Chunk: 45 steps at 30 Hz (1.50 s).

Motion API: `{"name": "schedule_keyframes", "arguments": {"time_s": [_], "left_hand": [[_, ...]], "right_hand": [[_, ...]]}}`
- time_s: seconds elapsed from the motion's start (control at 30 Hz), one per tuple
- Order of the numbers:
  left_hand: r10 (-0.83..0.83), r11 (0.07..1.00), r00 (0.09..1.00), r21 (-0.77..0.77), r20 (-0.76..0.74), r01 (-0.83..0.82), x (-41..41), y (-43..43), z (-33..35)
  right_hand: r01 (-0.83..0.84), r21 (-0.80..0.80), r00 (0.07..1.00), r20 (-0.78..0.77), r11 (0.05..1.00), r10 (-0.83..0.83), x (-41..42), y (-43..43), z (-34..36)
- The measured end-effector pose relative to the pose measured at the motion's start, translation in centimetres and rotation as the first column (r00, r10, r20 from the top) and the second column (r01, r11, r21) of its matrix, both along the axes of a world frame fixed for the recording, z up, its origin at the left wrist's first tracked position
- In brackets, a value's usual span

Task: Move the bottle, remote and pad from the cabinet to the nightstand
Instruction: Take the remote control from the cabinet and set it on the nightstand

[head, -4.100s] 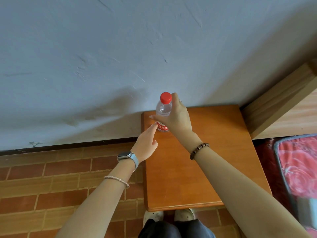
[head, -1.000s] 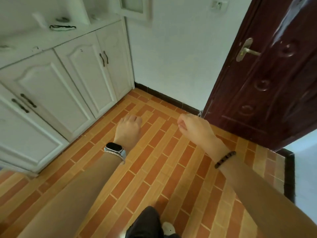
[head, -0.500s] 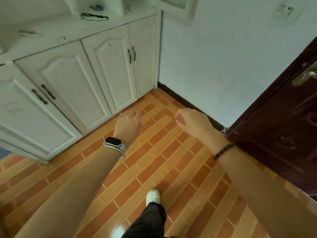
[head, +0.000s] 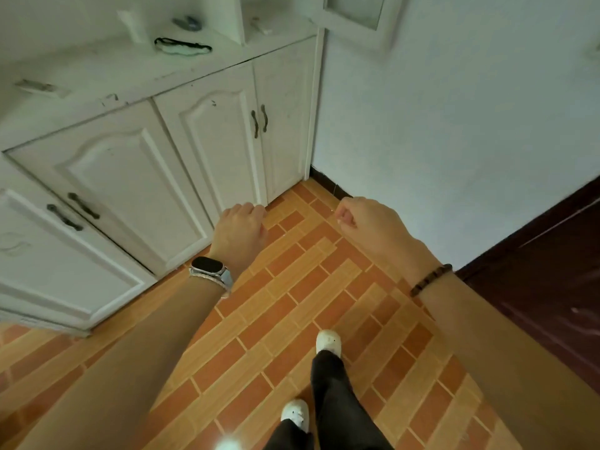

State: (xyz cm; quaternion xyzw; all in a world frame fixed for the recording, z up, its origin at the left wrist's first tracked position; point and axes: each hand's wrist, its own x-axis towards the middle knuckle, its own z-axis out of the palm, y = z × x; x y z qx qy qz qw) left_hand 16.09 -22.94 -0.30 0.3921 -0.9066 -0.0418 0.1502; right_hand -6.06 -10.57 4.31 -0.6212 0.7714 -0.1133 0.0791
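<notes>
Both my hands hang in front of me over the tiled floor, holding nothing. My left hand (head: 240, 228), with a watch on its wrist, has loosely curled fingers and hovers near the white cabinet (head: 136, 177). My right hand (head: 367, 222), also loosely curled, is further right by the wall. On the cabinet top lies a grey remote-like bar (head: 39, 87) at the left. A dark-rimmed flat thing (head: 182, 46) lies further back. The bottle and the nightstand are out of view.
The cabinet has closed doors with dark handles (head: 259, 120). A small white object (head: 131, 26) and other small items stand on its shelf. A white wall (head: 454, 125) is ahead on the right and a dark red door (head: 552, 287) at far right. My feet (head: 328, 341) are on the brick-pattern floor.
I have stepped nearer the cabinet and turned left, so it fills more of the view and the door has slid toward the right edge. Both hands stay empty and loosely curled.
</notes>
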Motion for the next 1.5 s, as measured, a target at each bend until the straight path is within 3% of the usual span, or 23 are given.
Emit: {"name": "schedule_keyframes", "arguments": {"time_s": [0.83,1.5], "left_hand": [[0.202,0.976,0.978,-0.068,-0.057,-0.206,-18.3,-28.4,1.2],[0.092,0.979,0.983,-0.168,-0.157,-0.119,-31.0,-53.0,5.0]], "right_hand": [[-0.161,-0.033,0.986,0.044,0.986,0.162,-21.1,-33.8,0.0],[-0.141,-0.108,0.988,0.041,0.984,0.146,-30.6,-58.1,4.8]]}}
